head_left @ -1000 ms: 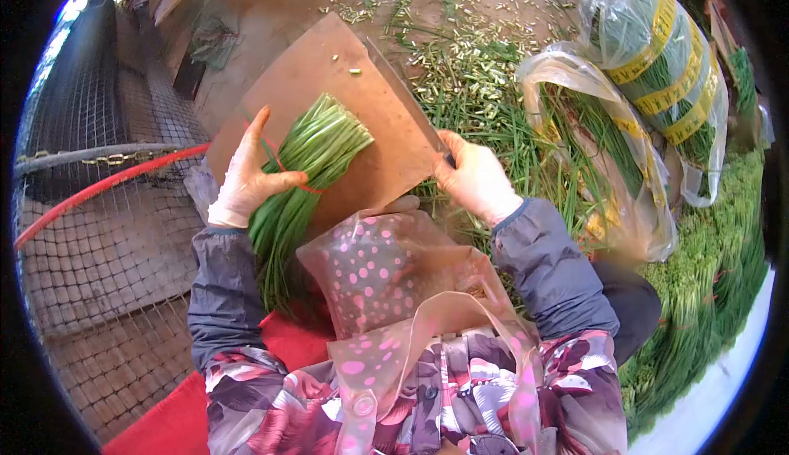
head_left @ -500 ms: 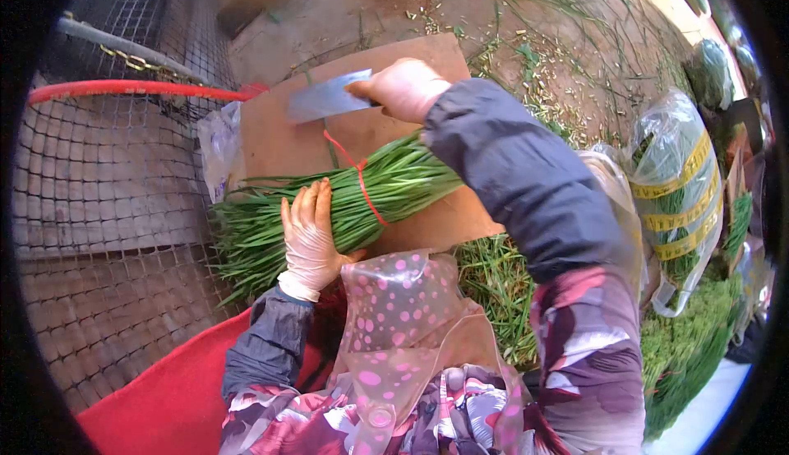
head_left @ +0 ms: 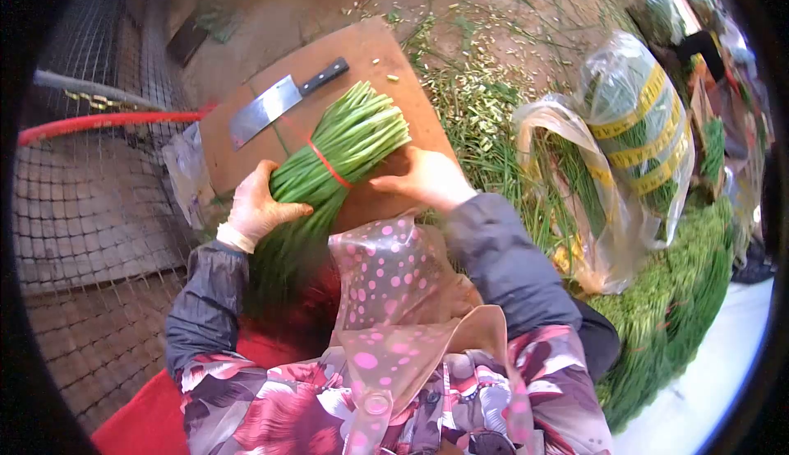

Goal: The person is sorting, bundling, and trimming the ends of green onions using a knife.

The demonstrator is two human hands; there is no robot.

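Observation:
A thick bundle of garlic chives (head_left: 349, 138), tied with a red band (head_left: 330, 164), is held tilted over the brown board (head_left: 411, 85), its pale cut ends toward the upper right. My left hand (head_left: 261, 208), in a thin whitish glove, grips the bundle from the left below the band, thumb across the front. My right hand (head_left: 427, 178) holds its right side near the cut ends; some of its fingers are hidden under the stalks. The cleaver (head_left: 267, 112) lies flat on the board beyond the bundle, black handle to the right, with neither hand on it.
Cut stalk scraps (head_left: 493, 97) litter the ground right of the board. A plastic-wrapped bale with yellow tape (head_left: 637, 126) stands at the right, above a large heap of greens (head_left: 674, 315). Black netting (head_left: 99, 200) and a red tube (head_left: 107, 122) border the left.
The cleaver has been let go and lies on the board. My right hand has come down to the bundle, which has turned more upright, its leafy end toward me. The view has shifted.

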